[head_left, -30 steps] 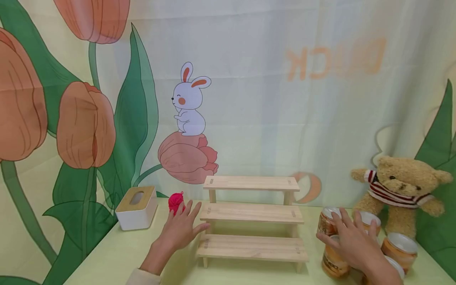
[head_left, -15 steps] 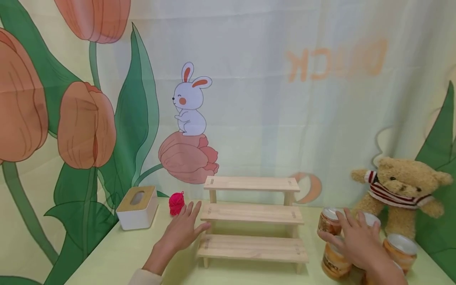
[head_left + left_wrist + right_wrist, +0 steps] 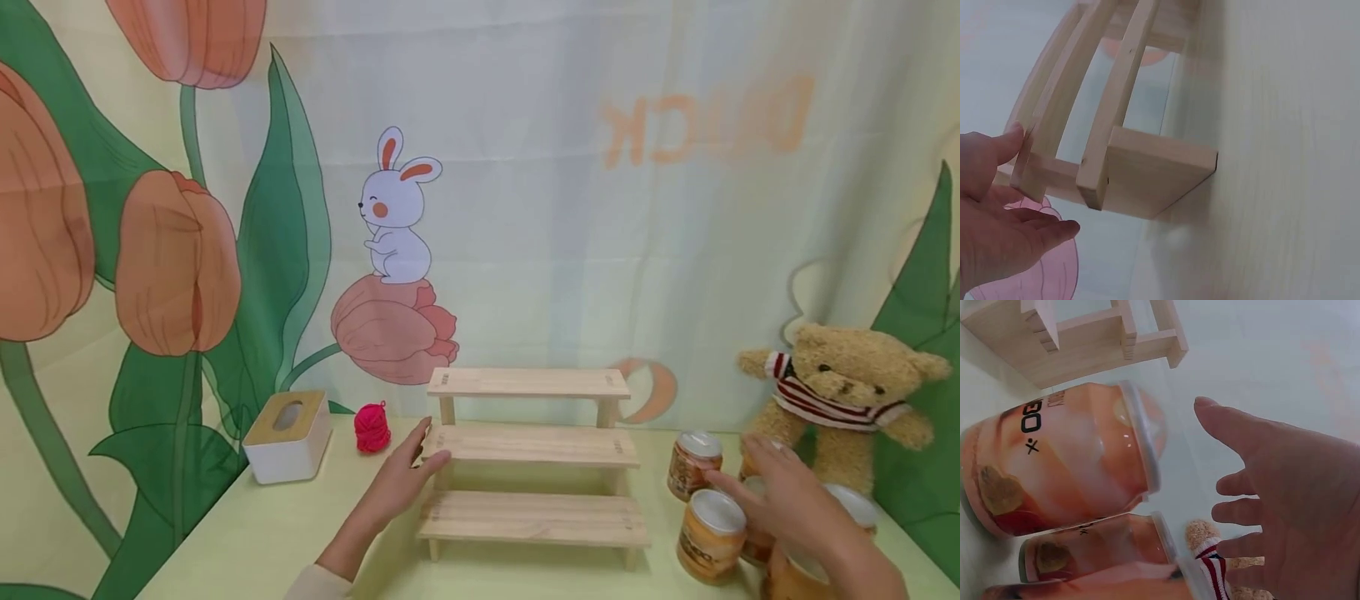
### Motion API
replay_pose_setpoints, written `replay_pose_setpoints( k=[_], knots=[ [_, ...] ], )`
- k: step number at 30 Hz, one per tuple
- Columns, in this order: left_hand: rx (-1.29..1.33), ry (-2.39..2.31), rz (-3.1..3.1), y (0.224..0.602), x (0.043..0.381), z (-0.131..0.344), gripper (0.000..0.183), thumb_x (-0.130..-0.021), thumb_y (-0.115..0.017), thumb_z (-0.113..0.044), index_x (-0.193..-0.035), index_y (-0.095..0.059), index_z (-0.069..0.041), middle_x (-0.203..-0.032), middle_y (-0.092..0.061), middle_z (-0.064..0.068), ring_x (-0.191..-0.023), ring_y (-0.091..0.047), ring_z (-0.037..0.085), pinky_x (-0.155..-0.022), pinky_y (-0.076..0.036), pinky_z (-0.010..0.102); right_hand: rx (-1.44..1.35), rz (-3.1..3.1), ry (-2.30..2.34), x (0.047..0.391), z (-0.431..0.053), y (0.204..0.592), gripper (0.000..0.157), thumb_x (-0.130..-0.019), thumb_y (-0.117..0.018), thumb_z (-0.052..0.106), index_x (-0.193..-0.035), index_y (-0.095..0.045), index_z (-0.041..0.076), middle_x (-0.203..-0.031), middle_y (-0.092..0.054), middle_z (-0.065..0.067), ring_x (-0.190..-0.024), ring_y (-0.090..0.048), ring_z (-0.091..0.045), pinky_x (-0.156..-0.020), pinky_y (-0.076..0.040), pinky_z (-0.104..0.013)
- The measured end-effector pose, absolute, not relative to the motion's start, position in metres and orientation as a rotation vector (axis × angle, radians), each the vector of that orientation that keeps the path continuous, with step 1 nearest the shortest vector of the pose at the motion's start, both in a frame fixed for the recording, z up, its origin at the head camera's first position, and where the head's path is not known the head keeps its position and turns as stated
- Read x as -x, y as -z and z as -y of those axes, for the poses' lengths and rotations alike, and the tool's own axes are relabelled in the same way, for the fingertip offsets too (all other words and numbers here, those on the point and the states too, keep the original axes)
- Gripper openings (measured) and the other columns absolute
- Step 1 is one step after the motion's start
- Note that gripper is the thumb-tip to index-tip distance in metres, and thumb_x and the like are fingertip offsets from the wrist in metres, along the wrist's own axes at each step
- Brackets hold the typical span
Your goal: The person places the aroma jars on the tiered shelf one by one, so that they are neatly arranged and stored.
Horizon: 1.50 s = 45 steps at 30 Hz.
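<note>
A three-tier wooden step shelf [image 3: 532, 445] stands mid-table. My left hand [image 3: 396, 490] is at its left end, fingers loosely extended; in the left wrist view the thumb overlaps the end of one plank [image 3: 1030, 172], with the other fingers below. On the right, my right hand [image 3: 802, 504] hovers over a group of several orange-labelled cans with pale lids, its fingers apart and holding nothing. The front-left can [image 3: 711, 537] and the back-left can [image 3: 693, 467] show whole; others are partly hidden under the hand. In the right wrist view a large can [image 3: 1079, 456] stands beyond the fingertips.
A ball of pink-red yarn [image 3: 372, 428] sits left of the shelf, beside a white tissue box [image 3: 288, 454] with a wooden lid. A teddy bear [image 3: 843, 392] in a striped shirt sits behind the cans. A printed curtain [image 3: 540, 208] hangs behind the table.
My left hand has moved slightly right, off the yarn and up to the shelf's end. My right hand has shifted right and turned sideways, uncovering the left cans.
</note>
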<state>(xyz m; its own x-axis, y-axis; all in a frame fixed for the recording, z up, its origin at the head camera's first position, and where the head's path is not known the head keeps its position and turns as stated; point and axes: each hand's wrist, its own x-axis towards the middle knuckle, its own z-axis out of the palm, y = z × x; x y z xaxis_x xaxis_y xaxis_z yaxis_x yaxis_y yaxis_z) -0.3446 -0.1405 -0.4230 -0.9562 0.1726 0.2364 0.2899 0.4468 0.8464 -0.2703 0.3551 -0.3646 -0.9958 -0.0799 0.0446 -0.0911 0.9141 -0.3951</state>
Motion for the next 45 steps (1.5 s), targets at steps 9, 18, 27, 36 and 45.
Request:
replay_pose_setpoints(
  k=[9, 18, 27, 36, 45],
  knots=[
    [0.397, 1.814, 2.303, 0.436, 0.339, 0.124, 0.057, -0.097, -0.068, -0.019, -0.148, -0.047, -0.006, -0.146, -0.048, 0.02, -0.105, -0.059, 0.027, -0.083, -0.05, 0.026, -0.096, 3.053, -0.741, 0.265, -0.37, 0.358, 0.097, -0.099, -0.047, 0.063, -0.152, -0.019, -0.013, -0.142, -0.035, -0.045, -0.116, -0.049, -0.059, -0.082, -0.047, -0.061],
    [0.273, 1.909, 2.161, 0.44, 0.336, 0.116, 0.049, -0.097, -0.067, -0.009, -0.143, -0.052, -0.003, -0.134, -0.057, 0.023, -0.108, -0.057, 0.026, -0.079, -0.048, 0.019, -0.012, 2.967, -0.609, 0.261, -0.399, 0.359, 0.091, -0.094, -0.059, 0.06, -0.144, -0.038, -0.014, -0.128, -0.05, -0.043, -0.107, -0.055, -0.058, -0.073, -0.05, -0.057],
    [0.256, 1.941, 2.132, 0.443, 0.336, 0.116, 0.046, -0.096, -0.067, -0.007, -0.14, -0.054, -0.004, -0.132, -0.058, 0.023, -0.11, -0.057, 0.026, -0.078, -0.047, 0.019, 0.234, 2.845, -0.747, 0.25, -0.435, 0.377, 0.101, -0.095, -0.058, 0.06, -0.146, -0.023, -0.019, -0.135, -0.028, -0.049, -0.111, -0.035, -0.068, -0.084, -0.036, -0.073],
    [0.209, 1.918, 2.131, 0.443, 0.334, 0.114, 0.037, -0.095, -0.07, -0.011, -0.13, -0.06, -0.006, -0.111, -0.064, 0.015, -0.092, -0.056, 0.019, -0.068, -0.045, 0.021, 0.509, 2.884, -0.983, 0.261, -0.464, 0.412, 0.118, -0.086, -0.064, 0.068, -0.149, -0.012, -0.017, -0.143, -0.023, -0.047, -0.121, -0.032, -0.065, -0.086, -0.043, -0.065],
    [0.219, 1.929, 2.113, 0.437, 0.329, 0.109, 0.036, -0.094, -0.069, -0.005, -0.129, -0.059, -0.002, -0.098, -0.064, 0.013, -0.083, -0.053, 0.016, -0.063, -0.042, 0.021, 0.601, 2.794, -1.23, 0.264, -0.477, 0.446, 0.126, -0.081, -0.067, 0.07, -0.15, -0.009, -0.017, -0.138, -0.025, -0.048, -0.117, -0.04, -0.061, -0.082, -0.05, -0.055]
  ],
)
